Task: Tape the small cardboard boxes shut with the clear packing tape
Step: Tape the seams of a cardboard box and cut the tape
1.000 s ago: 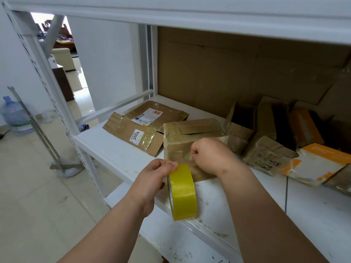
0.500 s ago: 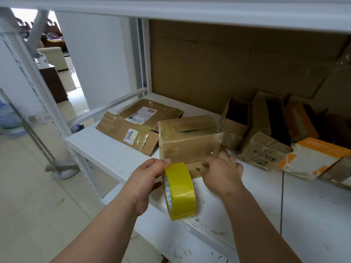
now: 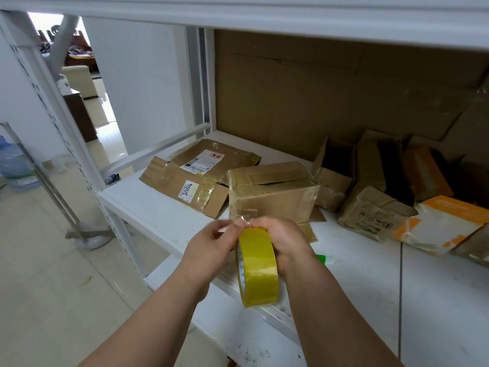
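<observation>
Right hand (image 3: 280, 242) wrapped round the tape roll (image 3: 258, 268), left hand (image 3: 211, 247) pinching its loose end, box (image 3: 272, 193) at twelve o'clock just past both, top flap gaping, other boxes (image 3: 370, 207) at two o'clock untaped.

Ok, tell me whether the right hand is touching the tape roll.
Touching. The head view shows the right hand with its fingers curled over the top of the yellow tape roll, gripping it with no gap, while the left hand pinches the loose end.

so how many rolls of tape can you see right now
1: the tape roll is held between both hands, left hand and right hand, over the shelf's front edge. Others may be hidden.
</observation>
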Tool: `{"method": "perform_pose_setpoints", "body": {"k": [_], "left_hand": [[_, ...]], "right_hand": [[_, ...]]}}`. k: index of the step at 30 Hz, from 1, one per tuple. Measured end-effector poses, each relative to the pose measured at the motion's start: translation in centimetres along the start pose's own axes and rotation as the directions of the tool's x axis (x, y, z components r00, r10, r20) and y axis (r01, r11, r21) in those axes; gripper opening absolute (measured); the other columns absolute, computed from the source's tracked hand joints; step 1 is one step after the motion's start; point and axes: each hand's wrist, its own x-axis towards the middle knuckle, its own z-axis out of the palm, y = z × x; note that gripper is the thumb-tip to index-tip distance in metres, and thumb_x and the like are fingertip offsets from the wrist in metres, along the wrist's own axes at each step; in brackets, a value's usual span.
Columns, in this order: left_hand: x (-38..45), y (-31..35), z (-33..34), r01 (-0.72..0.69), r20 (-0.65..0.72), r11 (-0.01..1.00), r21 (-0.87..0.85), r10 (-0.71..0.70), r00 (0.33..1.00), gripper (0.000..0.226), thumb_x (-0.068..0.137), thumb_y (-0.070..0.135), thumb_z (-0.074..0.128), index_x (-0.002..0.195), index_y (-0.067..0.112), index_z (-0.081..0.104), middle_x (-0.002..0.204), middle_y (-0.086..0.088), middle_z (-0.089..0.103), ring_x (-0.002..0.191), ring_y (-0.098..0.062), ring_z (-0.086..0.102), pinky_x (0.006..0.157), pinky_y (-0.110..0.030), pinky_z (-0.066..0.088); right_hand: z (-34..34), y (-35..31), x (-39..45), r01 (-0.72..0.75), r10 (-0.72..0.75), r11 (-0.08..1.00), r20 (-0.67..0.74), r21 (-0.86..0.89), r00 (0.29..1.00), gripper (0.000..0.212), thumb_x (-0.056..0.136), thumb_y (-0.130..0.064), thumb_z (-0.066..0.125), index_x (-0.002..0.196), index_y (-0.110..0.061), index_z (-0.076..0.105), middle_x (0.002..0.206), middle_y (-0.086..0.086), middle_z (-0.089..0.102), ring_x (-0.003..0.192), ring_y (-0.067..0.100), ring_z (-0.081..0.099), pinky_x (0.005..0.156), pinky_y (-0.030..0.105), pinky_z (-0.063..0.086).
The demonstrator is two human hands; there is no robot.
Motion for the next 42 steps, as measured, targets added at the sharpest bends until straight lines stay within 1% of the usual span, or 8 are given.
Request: {"method": "perform_pose_setpoints", "body": {"k": [2,4,8,12,24,32,36,42], "left_hand": [[0.5,0.0,-0.7,-0.130,-0.200,0.974,0.183,0.167,0.966,0.034,0.092,0.051,0.059,0.119,0.030,0.058,0.095,0.004,0.069,0.088,-0.015,0.069,0.086,-0.043,0.056],[1.5,0.6,-1.4,-0.266,-0.255,0.884,0.385,0.379,0.890,0.035,0.095,0.041,0.058,0.128,0.030,0.056,0.102,0.005,0.064,0.091,-0.013,0.064,0.085,-0.038,0.052],[4.1,3.7,-1.4,-0.564,0.067,0.606,0.561,0.646,0.761,0.047,0.090,0.043,0.065,0.135,0.033,0.057,0.140,-0.003,0.047,0.128,-0.020,0.045,0.106,-0.040,0.040],[5.9,4.8,-0.6,-0.568,0.358,0.408,0.714,0.484,0.798,0.053,0.088,0.045,0.068,0.139,0.035,0.055,0.157,0.001,0.031,0.138,-0.020,0.038,0.111,-0.036,0.037],[7.5,2.9,-0.9,-0.615,0.312,0.401,0.679,0.601,0.736,0.050,0.082,0.042,0.076,0.130,0.033,0.063,0.143,0.000,0.044,0.117,-0.027,0.054,0.099,-0.044,0.047],[8.3,1.6,-1.5,-0.700,0.398,0.376,0.607,0.619,0.677,0.067,0.071,0.030,0.087,0.133,0.032,0.061,0.144,-0.006,0.044,0.118,-0.027,0.052,0.099,-0.045,0.048],[8.6,2.5,-2.8,-0.708,0.472,0.512,0.486,0.529,0.706,0.057,0.087,0.026,0.073,0.138,0.038,0.052,0.152,0.004,0.034,0.132,-0.010,0.038,0.113,-0.032,0.035],[9.2,3.8,-4.1,-0.734,0.577,0.406,0.545,0.453,0.679,0.051,0.093,0.028,0.065,0.141,0.037,0.048,0.154,0.004,0.035,0.131,-0.011,0.045,0.104,-0.014,0.027]], "right_hand": [[0.0,0.0,0.0,0.027,-0.027,1.000,-0.048,0.000,0.998,0.006,0.084,-0.005,0.066,0.079,-0.002,0.067,0.068,0.016,0.060,0.059,0.029,0.060,0.067,0.040,0.053],[0.0,0.0,-0.1,0.046,-0.045,0.999,-0.058,0.013,0.997,0.009,0.085,-0.004,0.067,0.076,-0.005,0.066,0.064,0.013,0.059,0.057,0.026,0.058,0.064,0.036,0.052],[0.1,0.1,-0.3,0.082,-0.080,0.996,-0.060,0.023,0.995,0.015,0.084,-0.002,0.067,0.070,-0.006,0.066,0.058,0.011,0.057,0.053,0.024,0.056,0.063,0.034,0.048],[0.1,0.3,-0.5,0.113,-0.111,0.992,-0.057,0.050,0.992,0.008,0.083,-0.001,0.066,0.077,-0.004,0.070,0.061,0.010,0.060,0.054,0.021,0.058,0.062,0.032,0.047],[-1.6,1.5,-0.2,0.223,-0.196,0.969,-0.210,0.111,0.958,0.027,0.080,-0.002,0.067,0.056,-0.014,0.067,0.063,0.007,0.060,0.065,0.022,0.055,0.072,0.036,0.044],[-0.7,0.8,-1.2,0.249,-0.260,0.942,0.021,0.226,0.965,0.026,0.089,0.006,0.055,0.067,-0.005,0.063,0.082,0.011,0.072,0.075,0.024,0.066,0.078,0.039,0.050],[0.0,-0.2,-1.0,0.281,-0.290,0.947,0.041,0.155,0.956,0.014,0.085,0.007,0.056,0.074,-0.001,0.057,0.100,0.009,0.075,0.088,0.026,0.066,0.088,0.045,0.050],[0.4,-0.5,-1.1,0.266,-0.268,0.948,-0.013,0.176,0.963,0.019,0.089,0.004,0.054,0.072,-0.005,0.057,0.094,0.011,0.075,0.079,0.024,0.065,0.075,0.040,0.054]]}}
